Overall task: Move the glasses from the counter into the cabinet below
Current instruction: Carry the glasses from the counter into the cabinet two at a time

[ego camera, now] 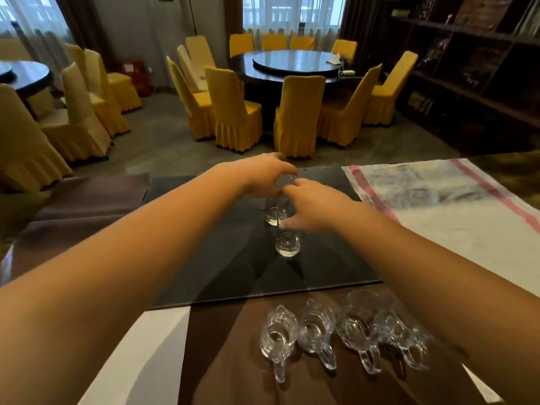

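Note:
Two small clear glasses stand on a black mat (pixel 222 270) on the counter: a far glass (pixel 276 213) and a near glass (pixel 287 244). My left hand (pixel 263 176) curls over the top of the far glass, fingers around its rim. My right hand (pixel 312 204) reaches in from the right, fingers spread beside the far glass and just above the near one. Whether either hand grips the glass firmly is blurred. Several clear glass pitchers (pixel 279 334) with handles lie in a row near the counter's front edge.
A white cloth with red stripes (pixel 455 217) covers the counter at right, with glassware under clear plastic on it. Beyond the counter stand a round dining table (pixel 295 64) and yellow-covered chairs (pixel 233 109). Dark shelves (pixel 473 68) line the right wall.

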